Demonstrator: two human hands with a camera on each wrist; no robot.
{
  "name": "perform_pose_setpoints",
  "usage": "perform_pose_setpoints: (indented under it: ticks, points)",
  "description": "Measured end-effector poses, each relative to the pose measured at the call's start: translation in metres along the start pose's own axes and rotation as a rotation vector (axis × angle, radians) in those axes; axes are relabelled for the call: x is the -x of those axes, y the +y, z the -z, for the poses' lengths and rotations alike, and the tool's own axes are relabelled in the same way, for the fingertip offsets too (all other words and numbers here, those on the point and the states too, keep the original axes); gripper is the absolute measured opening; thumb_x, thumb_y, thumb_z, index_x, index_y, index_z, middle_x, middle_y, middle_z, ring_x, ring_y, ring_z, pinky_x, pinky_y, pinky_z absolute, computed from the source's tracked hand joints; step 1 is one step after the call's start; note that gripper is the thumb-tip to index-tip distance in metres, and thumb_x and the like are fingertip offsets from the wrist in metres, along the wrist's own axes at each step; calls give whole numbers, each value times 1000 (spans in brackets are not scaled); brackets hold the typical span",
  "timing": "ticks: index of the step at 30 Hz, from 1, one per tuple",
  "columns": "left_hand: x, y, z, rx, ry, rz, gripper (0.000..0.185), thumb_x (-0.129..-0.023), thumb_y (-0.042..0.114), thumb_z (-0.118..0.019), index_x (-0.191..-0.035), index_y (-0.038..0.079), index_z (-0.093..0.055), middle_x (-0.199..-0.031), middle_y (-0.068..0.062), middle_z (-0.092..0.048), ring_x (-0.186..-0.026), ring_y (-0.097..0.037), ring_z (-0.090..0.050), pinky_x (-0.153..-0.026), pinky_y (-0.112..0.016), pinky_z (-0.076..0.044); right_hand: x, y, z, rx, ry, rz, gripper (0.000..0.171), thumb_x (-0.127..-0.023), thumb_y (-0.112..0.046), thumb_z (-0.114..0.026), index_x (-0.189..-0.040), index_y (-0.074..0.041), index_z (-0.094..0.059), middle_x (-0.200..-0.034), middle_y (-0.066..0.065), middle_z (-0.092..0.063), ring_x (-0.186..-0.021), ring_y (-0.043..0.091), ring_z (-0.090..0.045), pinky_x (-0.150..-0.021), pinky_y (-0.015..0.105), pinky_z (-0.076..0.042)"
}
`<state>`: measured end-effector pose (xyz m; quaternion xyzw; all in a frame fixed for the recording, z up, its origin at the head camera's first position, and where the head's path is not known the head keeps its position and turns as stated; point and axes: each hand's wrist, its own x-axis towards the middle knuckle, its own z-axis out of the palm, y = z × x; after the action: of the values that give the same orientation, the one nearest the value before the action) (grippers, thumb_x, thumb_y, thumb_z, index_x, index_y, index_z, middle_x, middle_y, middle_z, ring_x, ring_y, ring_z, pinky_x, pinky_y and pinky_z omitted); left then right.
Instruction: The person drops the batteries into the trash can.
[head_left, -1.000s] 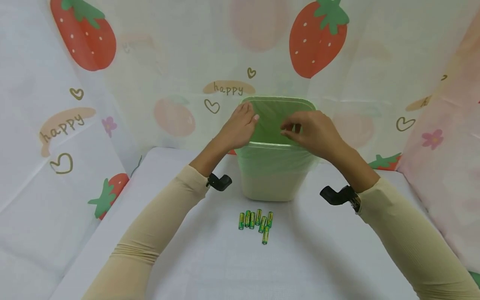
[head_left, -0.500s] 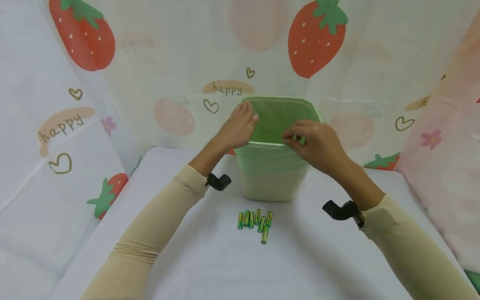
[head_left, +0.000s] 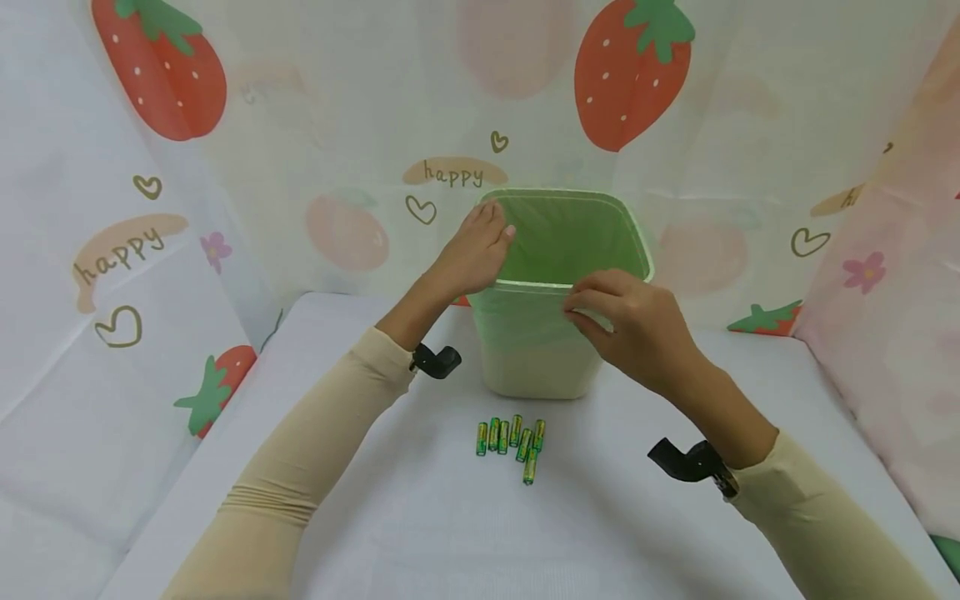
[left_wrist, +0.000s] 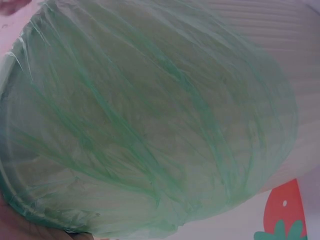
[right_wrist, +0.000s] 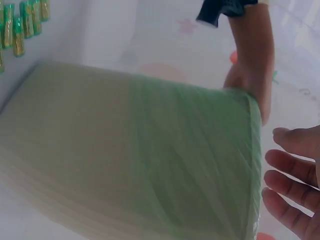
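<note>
A cream trash bin (head_left: 538, 367) stands upright, lined with a thin green plastic bag (head_left: 517, 321) folded over its rim. My left hand (head_left: 474, 248) grips the rim at the bin's left side; part of its fingers is hidden. In the left wrist view the bag (left_wrist: 150, 120) hangs in wrinkles down the outer wall. My right hand (head_left: 633, 321) is in front of the bin's near right rim, fingers loosely bent, holding nothing. The right wrist view shows its fingers (right_wrist: 290, 170) apart from each other, just off the bag's edge.
Several green-and-yellow batteries (head_left: 503, 437) lie in a cluster on the white tabletop (head_left: 420, 517) in front of the bin. Behind stands a strawberry-print curtain (head_left: 360, 100). Each wrist wears a black camera mount (head_left: 686, 461).
My right hand has come down and toward me, from over the bin's opening to in front of its near rim. The left hand stays on the left rim. The batteries have not moved.
</note>
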<state>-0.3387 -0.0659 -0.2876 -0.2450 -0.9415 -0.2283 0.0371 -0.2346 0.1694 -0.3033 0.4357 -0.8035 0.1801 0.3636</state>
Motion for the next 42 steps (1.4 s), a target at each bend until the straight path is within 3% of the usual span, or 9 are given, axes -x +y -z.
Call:
perform_pose_setpoints:
  ticks: [12, 26, 32, 42]
  points:
    - [-2, 1, 0, 9, -3, 6, 60, -113, 29, -18, -157, -11, -9, -167, -24, -3, -156, -32, 3, -125, -32, 3, 36, -17, -25, -90, -64, 16, 18, -76, 3, -86, -89, -8, -78, -92, -1, -71, -84, 15, -69, -62, 29, -59]
    - [3, -5, -5, 28, 3, 18, 61, -113, 30, -17, -157, -12, -8, -167, -25, -2, -156, -30, 3, -125, -30, 5, 86, -32, -61, -173, -163, -90, 18, -78, -1, -87, -89, -12, -78, -93, -5, -71, -84, 10, -69, -67, 26, -59]
    - [2, -3, -4, 21, 6, 10, 61, -113, 30, -18, -157, -11, -8, -167, -25, -2, -156, -30, 4, -125, -31, 5, 103, -35, -74, -183, -207, -143, 19, -78, -2, -87, -91, -13, -78, -96, -5, -72, -93, 13, -70, -71, 28, -60]
    - [1, 1, -2, 21, 7, 5, 60, -113, 29, -18, -157, -11, -9, -167, -24, -3, -156, -30, 3, -125, -31, 4, 121, -31, -90, -165, -262, -209, 20, -77, -3, -88, -92, -12, -80, -97, -3, -74, -95, 16, -71, -74, 31, -61]
